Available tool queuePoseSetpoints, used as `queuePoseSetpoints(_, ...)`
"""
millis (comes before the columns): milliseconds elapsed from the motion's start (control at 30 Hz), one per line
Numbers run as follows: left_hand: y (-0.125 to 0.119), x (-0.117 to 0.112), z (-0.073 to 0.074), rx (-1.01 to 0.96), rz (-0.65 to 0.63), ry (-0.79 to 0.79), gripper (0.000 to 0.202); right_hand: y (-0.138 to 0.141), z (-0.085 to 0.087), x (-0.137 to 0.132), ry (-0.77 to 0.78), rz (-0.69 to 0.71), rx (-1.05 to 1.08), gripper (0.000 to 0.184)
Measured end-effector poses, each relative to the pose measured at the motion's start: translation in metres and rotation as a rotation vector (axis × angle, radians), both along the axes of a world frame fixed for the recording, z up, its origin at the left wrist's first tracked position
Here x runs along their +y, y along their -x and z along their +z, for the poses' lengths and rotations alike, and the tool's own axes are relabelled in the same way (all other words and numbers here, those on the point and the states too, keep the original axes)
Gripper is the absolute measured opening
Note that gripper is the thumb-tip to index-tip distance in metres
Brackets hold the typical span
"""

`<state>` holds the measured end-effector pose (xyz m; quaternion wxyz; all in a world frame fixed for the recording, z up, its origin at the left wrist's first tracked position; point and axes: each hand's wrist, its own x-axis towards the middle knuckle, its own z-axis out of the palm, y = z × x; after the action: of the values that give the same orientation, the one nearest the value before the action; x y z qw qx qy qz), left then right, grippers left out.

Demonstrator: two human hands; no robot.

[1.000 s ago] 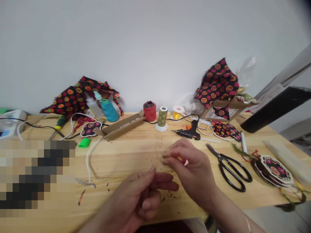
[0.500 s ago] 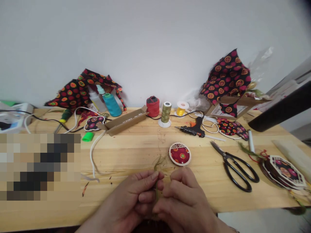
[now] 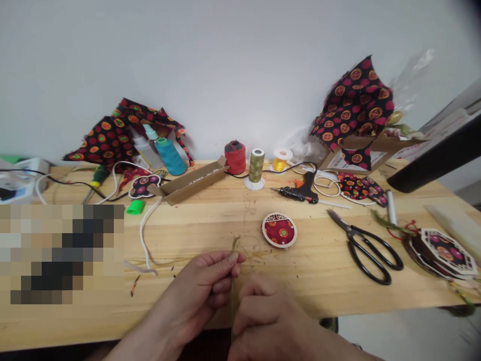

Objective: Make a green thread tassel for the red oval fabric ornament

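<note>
The olive thread bundle (image 3: 235, 250) is now pinched at its top by the left hand (image 3: 205, 291) and drawn down through the closed right hand (image 3: 263, 321); the round ornament (image 3: 279, 230) has been left lying on the table (image 3: 338, 281).

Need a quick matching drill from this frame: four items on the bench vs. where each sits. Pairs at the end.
Things:
1. scissors
2. glue gun
3. round ornament
4. green thread bundle

Places:
A. pinched in the left hand, with the right hand closed on it lower down
B. flat on the table, just beyond the hands
C. right of the round ornament, handles toward the table edge
D. near the back, right of the olive spool

Pairs: 1-C, 2-D, 3-B, 4-A
</note>
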<state>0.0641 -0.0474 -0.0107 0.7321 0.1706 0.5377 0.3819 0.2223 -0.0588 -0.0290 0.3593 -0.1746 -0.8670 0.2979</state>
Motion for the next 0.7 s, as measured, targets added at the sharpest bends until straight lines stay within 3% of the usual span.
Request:
queuePoseSetpoints(267,0.005,0.004,-0.009,-0.023,0.004,0.0,0.009,0.003,-0.004,0.003,0.103,0.238,-0.009,0.032)
queuePoseSetpoints(500,0.002,0.002,-0.004,0.033,-0.029,-0.08,0.011,0.001,-0.015,0.004,0.239,0.426,-0.128,0.015)
queuePoseSetpoints(700,0.003,0.002,-0.004,-0.081,-0.015,-0.03,0.01,0.001,-0.031,-0.002,0.357,0.493,-0.101,0.018)
